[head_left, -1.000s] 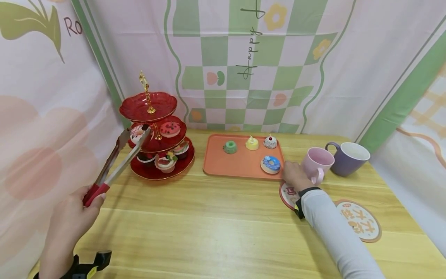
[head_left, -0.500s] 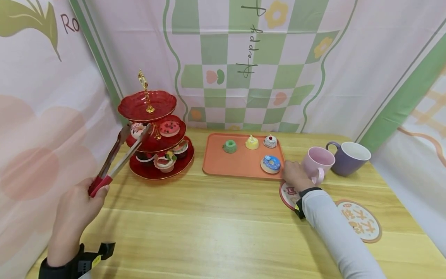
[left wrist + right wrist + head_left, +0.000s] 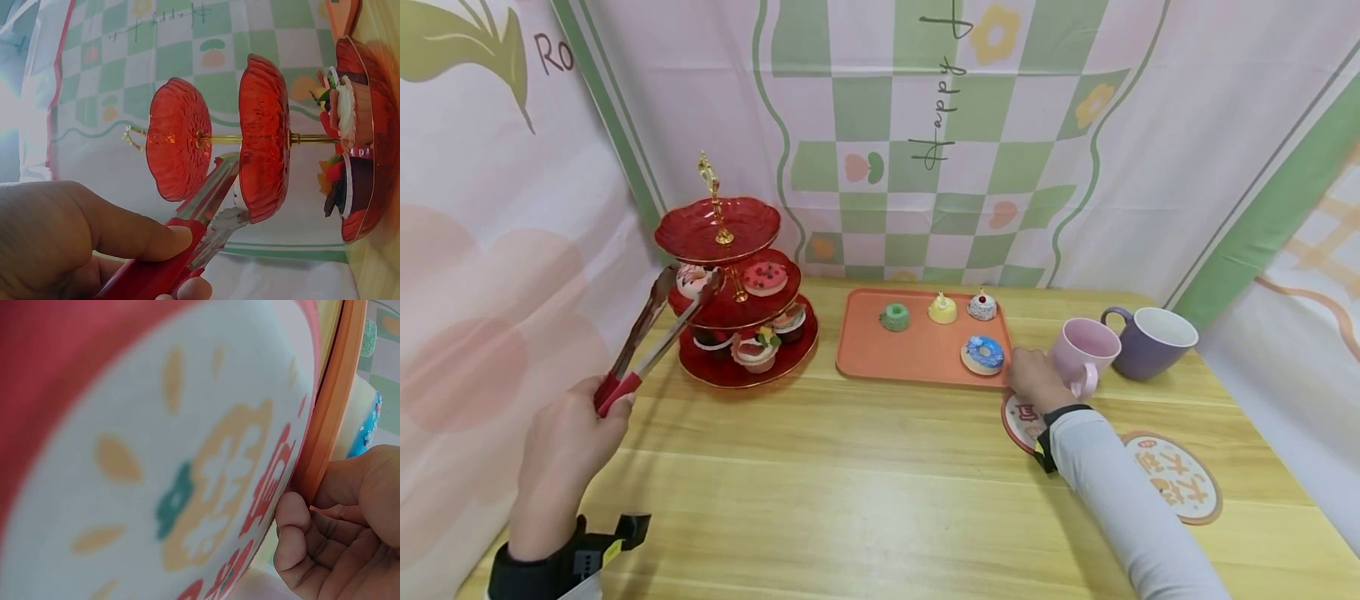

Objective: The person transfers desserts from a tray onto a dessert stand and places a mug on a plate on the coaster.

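My left hand (image 3: 568, 450) grips the red-handled metal tongs (image 3: 619, 392) at the left. The tips of the tongs reach the middle tier of a red three-tier cake stand (image 3: 718, 229), on either side of a white-and-pink iced donut (image 3: 691, 279); whether they touch it I cannot tell. A red donut (image 3: 765, 277) lies to its right. At the right, my right hand (image 3: 1033, 377) pinches the near right corner of the orange tray (image 3: 895, 354) between thumb and curled fingers. Close to that hand, a blue iced donut (image 3: 983, 355) sits on the tray.
Small green (image 3: 895, 317), yellow (image 3: 942, 309) and white (image 3: 982, 306) cakes stand on the tray. A pink mug (image 3: 1084, 350) and a purple mug (image 3: 1150, 342) are right of my right hand. Two round coasters lie nearby, one coaster (image 3: 1172, 477) nearer the front. Cupcakes (image 3: 755, 350) fill the bottom tier.
My left hand has moved slightly forward and right, bringing the tong tips further onto the middle tier, around the white-and-pink donut. My right hand stays at the tray's corner.
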A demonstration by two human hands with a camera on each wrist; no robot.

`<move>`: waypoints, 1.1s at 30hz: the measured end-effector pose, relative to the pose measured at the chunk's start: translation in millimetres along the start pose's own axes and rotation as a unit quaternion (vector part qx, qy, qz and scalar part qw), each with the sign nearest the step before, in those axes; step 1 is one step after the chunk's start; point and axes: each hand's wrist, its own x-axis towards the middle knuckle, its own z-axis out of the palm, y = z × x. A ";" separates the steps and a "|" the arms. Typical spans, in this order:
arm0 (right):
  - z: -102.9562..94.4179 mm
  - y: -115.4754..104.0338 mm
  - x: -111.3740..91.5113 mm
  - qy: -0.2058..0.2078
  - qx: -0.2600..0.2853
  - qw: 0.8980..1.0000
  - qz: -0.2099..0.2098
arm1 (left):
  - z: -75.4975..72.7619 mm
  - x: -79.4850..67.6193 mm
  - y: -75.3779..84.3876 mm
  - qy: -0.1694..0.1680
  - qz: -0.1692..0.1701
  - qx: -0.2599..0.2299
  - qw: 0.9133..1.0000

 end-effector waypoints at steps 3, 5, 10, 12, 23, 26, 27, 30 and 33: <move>-0.5 0.9 0.0 0.000 -0.001 1.000 -0.001 | 0.6 0.9 2.4 -0.002 -0.007 -0.003 1.000; 0.3 1.0 0.8 0.001 -0.003 1.000 0.000 | 1.0 0.7 3.3 -0.003 -0.010 -0.005 1.000; 1.2 1.8 2.4 0.001 0.000 1.000 0.001 | 0.6 -0.2 3.7 -0.007 -0.017 -0.010 1.000; 1.3 2.1 2.6 -0.001 0.001 1.000 0.003 | 0.2 -0.4 3.6 -0.008 -0.019 -0.012 1.000; 0.3 1.9 0.6 -0.009 0.009 1.000 0.008 | -0.6 -6.4 1.0 -0.008 -0.014 -0.013 1.000; -0.5 1.5 0.0 -0.011 0.013 1.000 0.011 | -0.3 -11.8 -0.7 0.001 0.001 -0.017 1.000; -0.7 1.4 -0.1 -0.012 0.014 1.000 0.012 | 0.0 -13.9 -0.8 0.007 0.008 -0.019 1.000; -1.2 1.2 -0.6 -0.013 0.015 1.000 0.012 | 1.0 -19.6 -0.7 0.020 0.024 -0.024 0.999; -1.0 0.8 -0.2 -0.013 0.013 1.000 0.010 | 2.0 -25.6 1.1 0.026 0.030 -0.030 0.999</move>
